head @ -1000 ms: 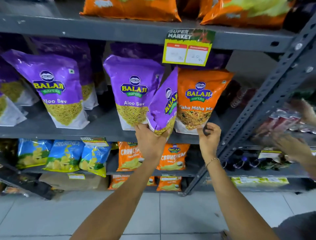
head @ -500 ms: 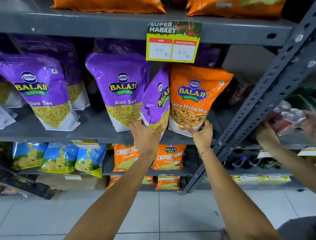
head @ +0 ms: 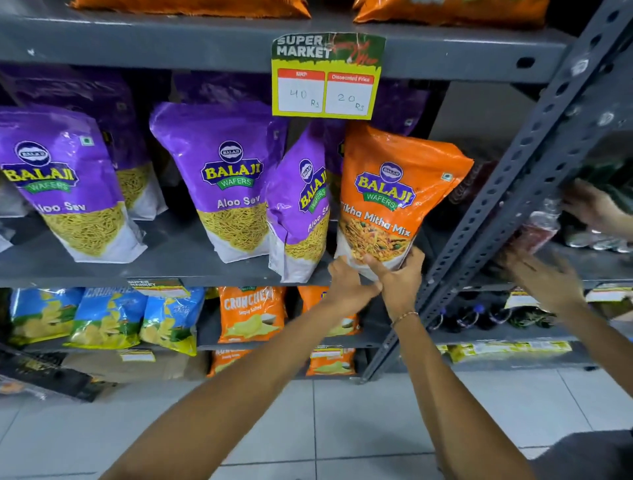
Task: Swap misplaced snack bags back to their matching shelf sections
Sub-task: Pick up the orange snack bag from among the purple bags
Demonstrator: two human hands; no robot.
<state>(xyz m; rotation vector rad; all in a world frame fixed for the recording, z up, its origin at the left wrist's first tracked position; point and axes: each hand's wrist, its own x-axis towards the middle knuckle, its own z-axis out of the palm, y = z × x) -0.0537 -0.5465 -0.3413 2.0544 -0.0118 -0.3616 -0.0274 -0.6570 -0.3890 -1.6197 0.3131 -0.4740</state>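
An orange Tikha Mitha Mix bag (head: 394,192) stands at the right end of the middle shelf (head: 171,253), among purple Aloo Sev bags. My right hand (head: 399,279) grips its bottom edge, thumb across the front. My left hand (head: 347,286) touches the same bottom corner from the left, fingers curled on it. A turned purple Aloo Sev bag (head: 301,209) leans just left of the orange one, free of my hands. Two more purple Aloo Sev bags (head: 226,178) (head: 65,181) face forward further left.
A price tag (head: 327,77) hangs from the upper shelf, which carries orange bags (head: 191,3). A slanted grey upright (head: 507,192) borders the right. Another person's hands (head: 544,277) work in the neighbouring bay. Blue chip bags (head: 102,315) and orange Crunchex bags (head: 251,313) sit below.
My left hand let go of the turned purple bag and moved right to the orange bag's bottom. My right hand closed on the orange bag's base. The view shifted.
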